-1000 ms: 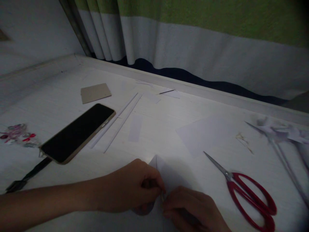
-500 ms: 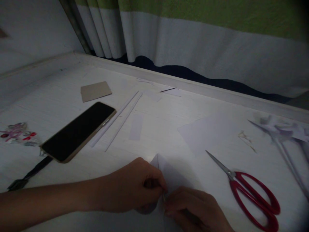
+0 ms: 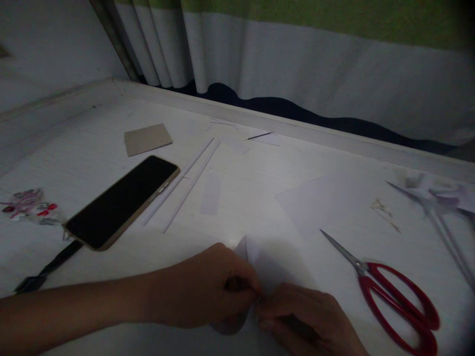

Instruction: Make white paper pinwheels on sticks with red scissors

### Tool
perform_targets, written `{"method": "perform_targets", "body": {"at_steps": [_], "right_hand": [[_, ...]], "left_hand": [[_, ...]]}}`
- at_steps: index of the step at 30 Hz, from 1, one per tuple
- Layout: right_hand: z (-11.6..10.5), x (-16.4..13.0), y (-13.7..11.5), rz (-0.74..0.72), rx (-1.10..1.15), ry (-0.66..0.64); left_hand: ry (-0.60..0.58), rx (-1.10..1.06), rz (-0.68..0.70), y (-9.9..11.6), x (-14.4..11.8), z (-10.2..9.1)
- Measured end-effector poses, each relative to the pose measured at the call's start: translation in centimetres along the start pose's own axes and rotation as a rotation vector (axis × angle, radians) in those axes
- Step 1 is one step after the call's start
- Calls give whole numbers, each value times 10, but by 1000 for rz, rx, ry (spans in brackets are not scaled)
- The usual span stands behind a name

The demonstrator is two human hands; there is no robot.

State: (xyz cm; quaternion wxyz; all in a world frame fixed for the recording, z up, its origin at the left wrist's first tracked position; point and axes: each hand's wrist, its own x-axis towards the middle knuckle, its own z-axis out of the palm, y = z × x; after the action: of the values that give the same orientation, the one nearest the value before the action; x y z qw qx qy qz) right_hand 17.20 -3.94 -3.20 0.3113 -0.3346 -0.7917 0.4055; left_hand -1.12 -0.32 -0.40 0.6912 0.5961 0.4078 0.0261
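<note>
A white sheet of paper with a folded, pointed tip (image 3: 249, 248) stands out beyond my hands near the front of the table. My left hand (image 3: 222, 287) pinches the paper between thumb and forefinger. Close against it, my right hand (image 3: 306, 316) is closed on the same paper, its fingertips almost meeting the left ones. The fold between the fingertips is mostly hidden. To the right of my right hand lie red-handled scissors (image 3: 361, 267), their blades pointing away to the left.
A dark-screened phone (image 3: 124, 202) with a beaded charm (image 3: 31, 205) lies left. Beyond are a grey card (image 3: 148, 139), thin paper strips (image 3: 191, 185) and a flat white sheet (image 3: 315, 202). Paper scraps (image 3: 445, 195) sit far right. A curtain (image 3: 297, 64) hangs behind.
The view has shifted slightly, so the scissors and white sheet appear a little farther right. Both hands have moved slightly right in the picture, still pinching the paper with fingertips together.
</note>
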Motion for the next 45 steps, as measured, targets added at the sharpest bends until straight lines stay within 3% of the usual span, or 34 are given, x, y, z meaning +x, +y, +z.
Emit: {"method": "perform_targets", "body": {"at_steps": [6,16,20,24,27,30,35,45], "right_hand": [[-3,-5,-2,68,15,44],[-4,-3,-4,-33,52,110],[-1,-3,-4,-38,55,128],[-5,-5,-5,-53,56,131],[-14,-8,-8,-73,-44,168],[-21,-9,-12,-149,-237,121],[-11,-11,-12,-224,-517,107],[2,-15,-9,-325,-624,134]], "left_hand": [[-17,-33,-15,2,-4,-4],[-84,-55,-92,5,-7,-4],[-10,94,-78,6,-12,-4],[-9,45,-129,3,-14,1],[-18,52,-157,3,-17,2],[-9,96,-162,5,-20,2],[38,151,-123,3,-22,3],[58,113,-52,-7,-18,6]]}}
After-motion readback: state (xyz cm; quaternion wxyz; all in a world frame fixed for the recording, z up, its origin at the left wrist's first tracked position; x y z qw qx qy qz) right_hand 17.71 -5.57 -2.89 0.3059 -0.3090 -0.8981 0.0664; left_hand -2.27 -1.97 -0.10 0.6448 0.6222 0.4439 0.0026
